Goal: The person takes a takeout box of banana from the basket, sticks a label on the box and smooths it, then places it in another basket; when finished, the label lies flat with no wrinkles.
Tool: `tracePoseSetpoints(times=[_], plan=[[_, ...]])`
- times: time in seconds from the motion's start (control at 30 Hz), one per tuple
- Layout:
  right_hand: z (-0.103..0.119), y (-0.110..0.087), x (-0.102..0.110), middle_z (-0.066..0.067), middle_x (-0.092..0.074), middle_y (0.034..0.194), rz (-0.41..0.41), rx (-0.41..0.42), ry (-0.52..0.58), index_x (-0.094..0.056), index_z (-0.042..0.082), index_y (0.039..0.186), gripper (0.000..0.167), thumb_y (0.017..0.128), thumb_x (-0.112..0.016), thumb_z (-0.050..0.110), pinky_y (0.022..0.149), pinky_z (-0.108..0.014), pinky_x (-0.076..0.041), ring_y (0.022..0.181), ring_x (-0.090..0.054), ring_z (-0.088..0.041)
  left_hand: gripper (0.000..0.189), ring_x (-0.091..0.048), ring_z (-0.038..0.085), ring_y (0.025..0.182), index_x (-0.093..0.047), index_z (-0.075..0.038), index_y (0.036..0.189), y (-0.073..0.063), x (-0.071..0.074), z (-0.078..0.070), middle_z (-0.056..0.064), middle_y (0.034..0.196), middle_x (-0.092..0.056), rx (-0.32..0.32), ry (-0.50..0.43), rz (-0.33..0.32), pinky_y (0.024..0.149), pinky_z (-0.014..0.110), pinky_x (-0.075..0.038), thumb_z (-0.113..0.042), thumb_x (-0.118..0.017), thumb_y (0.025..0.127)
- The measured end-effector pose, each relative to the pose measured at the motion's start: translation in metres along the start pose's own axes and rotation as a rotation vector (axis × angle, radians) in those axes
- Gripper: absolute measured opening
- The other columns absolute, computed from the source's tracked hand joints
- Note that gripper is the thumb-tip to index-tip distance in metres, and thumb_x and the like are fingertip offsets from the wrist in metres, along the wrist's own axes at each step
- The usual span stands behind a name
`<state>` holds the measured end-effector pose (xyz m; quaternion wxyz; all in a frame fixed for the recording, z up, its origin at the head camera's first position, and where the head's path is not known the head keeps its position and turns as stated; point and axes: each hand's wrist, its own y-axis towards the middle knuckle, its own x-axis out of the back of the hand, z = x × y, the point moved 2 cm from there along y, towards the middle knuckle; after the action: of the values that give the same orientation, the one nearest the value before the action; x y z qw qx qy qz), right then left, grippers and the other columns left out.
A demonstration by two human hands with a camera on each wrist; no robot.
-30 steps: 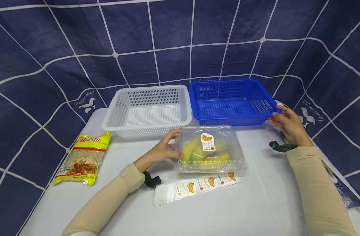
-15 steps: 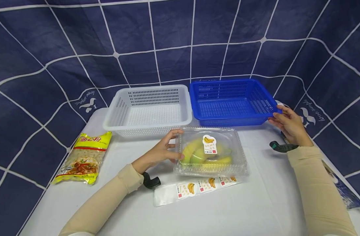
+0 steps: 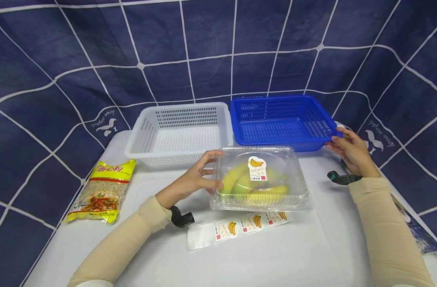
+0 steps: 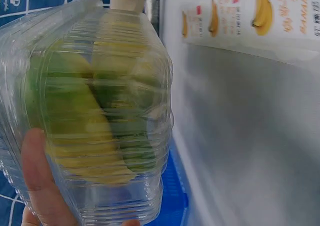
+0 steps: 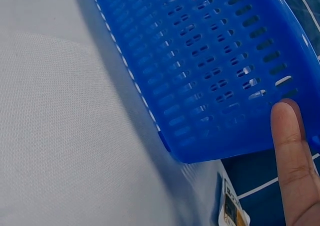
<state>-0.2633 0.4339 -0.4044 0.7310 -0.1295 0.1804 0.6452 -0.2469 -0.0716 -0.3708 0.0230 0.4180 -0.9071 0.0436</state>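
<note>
My left hand [image 3: 191, 179] grips the left side of a clear plastic clamshell box [image 3: 265, 189], its thumb in front and fingers behind. Yellow-green bananas [image 4: 75, 116] show through the walls, and a banana sticker [image 3: 257, 169] is on the lid. In the left wrist view the box is raised off the table. My right hand [image 3: 351, 153] holds the right front corner of a blue perforated basket [image 3: 286, 142]; one fingertip [image 5: 286, 113] presses its side in the right wrist view. Below the box lies a strip of banana stickers [image 3: 236, 229], partly covered by it.
A white perforated basket [image 3: 180, 153] stands left of the blue one, their sides close together. At the left of the table [image 3: 275, 263] lies a yellow food packet [image 3: 100, 193]. Another bag [image 3: 420, 235] is partly hidden beside my right sleeve. A dark checked cloth hangs behind.
The box of bananas first shifts slightly towards me, then rises and moves a little right in my left hand. My right hand stays at the blue basket's corner.
</note>
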Motion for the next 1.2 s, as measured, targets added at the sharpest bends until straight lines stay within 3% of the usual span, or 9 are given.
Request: tracePoseSetpoints(times=[0.3,0.6,0.87,1.1,1.2], plan=[[0.001,0.000,-0.002,-0.005,-0.067,0.103,-0.021,-0.020,-0.018,-0.058,0.012,0.135,0.034,0.106,-0.060,-0.007,0.077,-0.030,-0.066,0.087,-0.077,-0.017,0.091,-0.047,0.050,0.140,-0.032,-0.016,0.161,0.001,0.007,-0.034,0.021,0.168,-0.024,-0.065,0.007,0.005,0.070,0.037,-0.060,-0.010,-0.078,0.082],[0.002,-0.001,-0.003,-0.006,-0.066,0.103,-0.020,-0.026,-0.016,-0.058,0.012,0.135,0.033,0.107,-0.060,-0.006,0.078,-0.030,-0.065,0.087,-0.077,-0.018,0.088,-0.057,0.041,0.126,-0.030,-0.019,0.161,0.013,0.019,-0.064,0.018,0.168,-0.022,-0.099,-0.030,-0.034,0.070,0.034,-0.058,-0.004,-0.072,0.085],[0.002,-0.002,-0.003,-0.005,-0.065,0.107,-0.018,-0.022,-0.025,-0.058,0.012,0.135,0.033,0.107,-0.060,-0.005,0.078,-0.029,-0.065,0.088,-0.077,-0.017,0.087,-0.060,0.040,0.122,-0.029,-0.021,0.161,0.031,0.028,-0.079,0.017,0.169,-0.020,-0.115,-0.020,-0.055,0.071,0.033,-0.058,-0.004,-0.069,0.085],[0.001,-0.002,-0.002,-0.006,-0.064,0.110,-0.019,-0.021,-0.001,-0.059,0.012,0.134,0.034,0.107,-0.059,-0.008,0.078,-0.031,-0.066,0.088,-0.078,-0.019,0.087,-0.063,0.032,0.107,-0.032,-0.022,0.162,0.050,0.031,-0.086,0.017,0.169,-0.021,-0.107,-0.022,-0.076,0.071,0.035,-0.058,-0.005,-0.068,0.084],[0.000,-0.002,-0.002,-0.007,-0.064,0.109,-0.023,-0.005,0.021,-0.062,0.011,0.131,0.032,0.106,-0.059,-0.009,0.077,-0.032,-0.066,0.087,-0.078,-0.019,0.085,-0.060,0.033,0.114,-0.033,-0.023,0.161,0.059,0.031,-0.088,0.018,0.171,-0.018,-0.101,-0.022,-0.079,0.072,0.036,-0.058,-0.005,-0.068,0.085]])
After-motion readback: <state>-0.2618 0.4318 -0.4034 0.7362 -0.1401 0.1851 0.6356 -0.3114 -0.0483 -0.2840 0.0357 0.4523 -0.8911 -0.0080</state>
